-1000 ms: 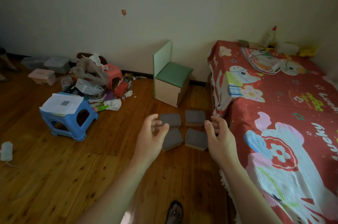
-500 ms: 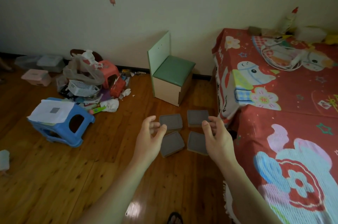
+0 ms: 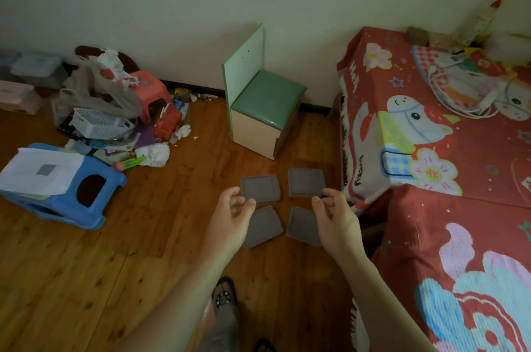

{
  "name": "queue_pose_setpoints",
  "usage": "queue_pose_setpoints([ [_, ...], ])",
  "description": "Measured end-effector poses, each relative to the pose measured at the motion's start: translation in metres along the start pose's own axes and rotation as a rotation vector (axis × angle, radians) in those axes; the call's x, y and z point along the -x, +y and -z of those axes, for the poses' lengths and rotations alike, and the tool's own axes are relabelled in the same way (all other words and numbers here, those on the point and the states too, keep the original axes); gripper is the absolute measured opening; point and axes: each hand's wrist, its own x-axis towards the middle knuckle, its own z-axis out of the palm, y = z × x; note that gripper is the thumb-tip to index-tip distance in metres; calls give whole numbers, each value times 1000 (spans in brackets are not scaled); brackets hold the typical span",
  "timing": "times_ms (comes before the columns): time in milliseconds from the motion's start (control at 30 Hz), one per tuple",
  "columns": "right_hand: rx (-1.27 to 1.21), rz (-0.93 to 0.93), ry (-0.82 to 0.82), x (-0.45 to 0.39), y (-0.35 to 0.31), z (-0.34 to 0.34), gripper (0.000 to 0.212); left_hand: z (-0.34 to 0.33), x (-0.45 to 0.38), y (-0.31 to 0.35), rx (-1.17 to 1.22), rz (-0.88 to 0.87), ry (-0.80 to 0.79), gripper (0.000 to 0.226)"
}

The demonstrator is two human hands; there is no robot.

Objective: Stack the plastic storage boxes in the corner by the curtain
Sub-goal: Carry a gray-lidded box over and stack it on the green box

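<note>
Several grey square plastic boxes with lids lie flat on the wooden floor beside the bed, side by side in two rows: far left box [image 3: 260, 188], far right box [image 3: 306, 182], near left box [image 3: 264, 226], near right box [image 3: 303, 225]. My left hand [image 3: 230, 222] hovers over the near left box, fingers curled and apart, holding nothing. My right hand [image 3: 336, 222] hovers over the near right box, also empty with fingers apart. No curtain is in view.
A small green-seated chair [image 3: 258, 110] stands against the wall behind the boxes. The bed with a red cartoon cover [image 3: 445, 179] fills the right. A blue stool [image 3: 60, 190] with paper on it and a pile of clutter [image 3: 115, 116] lie at left. My sandalled foot [image 3: 225, 294] is below.
The view has tilted down and moved closer to the boxes. Both hands stay stretched out over them, holding nothing.
</note>
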Motion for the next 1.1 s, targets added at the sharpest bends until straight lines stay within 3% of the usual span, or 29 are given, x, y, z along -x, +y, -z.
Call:
queue_pose_setpoints([
  [267,55,-91,-36,-77,-7,-52,38,4,-98,-31,-33,137,-12,56],
  [467,138,-118,-106,-126,22,-98,46,-4,-153,-71,-63,244,24,62],
  [900,306,-148,-339,-220,171,-192,48,-84,-243,-214,-14,455,14,42],
  [1100,383,-114,-415,-261,257,-245,52,-129,-273,-307,-133,485,50,37],
])
